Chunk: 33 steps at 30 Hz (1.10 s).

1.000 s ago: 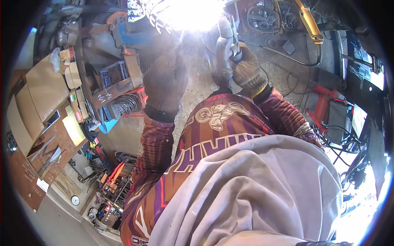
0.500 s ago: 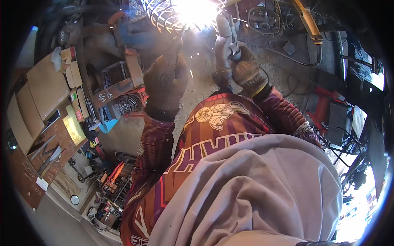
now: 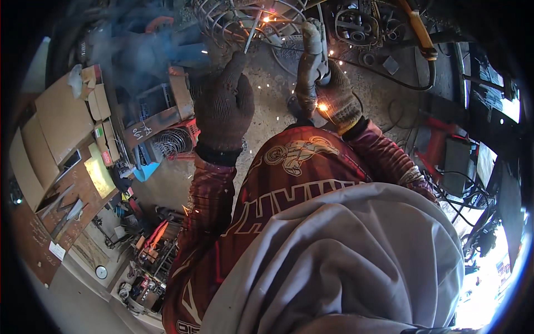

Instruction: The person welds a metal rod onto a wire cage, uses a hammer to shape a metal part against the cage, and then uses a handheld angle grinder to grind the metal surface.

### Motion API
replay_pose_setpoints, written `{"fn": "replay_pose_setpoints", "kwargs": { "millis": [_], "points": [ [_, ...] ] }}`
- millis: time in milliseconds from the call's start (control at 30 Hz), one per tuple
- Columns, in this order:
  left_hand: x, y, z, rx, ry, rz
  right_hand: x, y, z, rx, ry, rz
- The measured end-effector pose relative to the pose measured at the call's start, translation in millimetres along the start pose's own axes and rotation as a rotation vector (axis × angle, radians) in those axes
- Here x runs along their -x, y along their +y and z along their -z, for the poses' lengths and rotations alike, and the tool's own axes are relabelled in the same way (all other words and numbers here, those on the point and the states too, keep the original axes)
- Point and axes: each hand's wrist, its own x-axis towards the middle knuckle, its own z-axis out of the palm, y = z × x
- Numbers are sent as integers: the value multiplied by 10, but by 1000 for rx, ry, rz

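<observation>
My gloved left hand [image 3: 225,108] is closed, pinching the lower end of a thin metal rod [image 3: 252,33] at its fingertips. The rod slants up to a round cage of bent metal wire [image 3: 222,25] at the top of the view. A small orange glow sits on the wire near the rod's tip. My gloved right hand [image 3: 340,100] is wrapped round a grey welding torch [image 3: 309,69], whose upper end reaches near the cage. Sparks fly between the hands, one bright by the right glove. The fingers under the torch are partly hidden.
At left stand cardboard boxes [image 3: 64,119], a brown bench [image 3: 41,245] with metal blades, and a coil of wire [image 3: 172,142]. A yellow-brown bar tool [image 3: 420,33] and a dark cable lie at upper right. Red equipment [image 3: 436,142] stands at right. Smoke drifts at upper left.
The blinding white arc is gone, leaving a small orange glow and scattered sparks. The wire cage and rod now show clearly. Both hands keep nearly the same places.
</observation>
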Motion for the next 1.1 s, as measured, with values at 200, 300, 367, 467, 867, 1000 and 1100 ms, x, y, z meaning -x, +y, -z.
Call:
{"fn": "replay_pose_setpoints", "kwargs": {
  "millis": [200,300,367,467,867,1000,1100],
  "points": [
    [5,-36,-17,-25,33,-57,25,-47,43,1008,139,159],
    [18,-45,-22,1,32,-53,44,-104,-87,1075,184,135],
    [19,-37,-23,14,23,-46,45,-101,-109,1063,203,125],
    [34,-92,-73,28,88,-120,32,-79,-108,1075,213,127],
    [66,-12,-75,95,39,-10,-55,-107,-176,1489,199,383],
    [-20,98,104,-96,-11,-81,-48,-201,-280,1611,113,356],
    [-1,90,107,-94,-21,-61,-60,-212,-309,1641,63,347]
  ]
}}
